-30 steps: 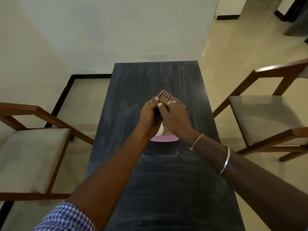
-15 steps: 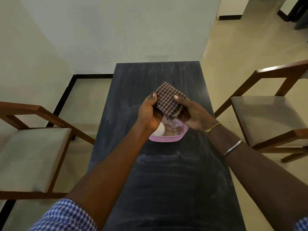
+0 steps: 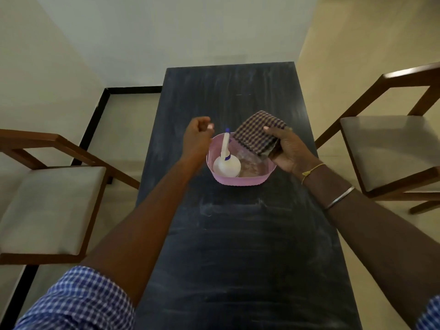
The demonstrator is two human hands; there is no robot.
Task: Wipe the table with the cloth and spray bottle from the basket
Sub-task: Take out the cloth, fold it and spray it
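The folded brown-checked cloth, earlier held by both hands, is now gripped by the right hand alone; the left hand, loosely curled and empty, is freed beside the white spray bottle in the pink plastic basket.

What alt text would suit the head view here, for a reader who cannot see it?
The right hand holds a folded checked cloth above a pink basket on a dark table. A white spray bottle lies in the basket, and the empty left hand hovers beside it.
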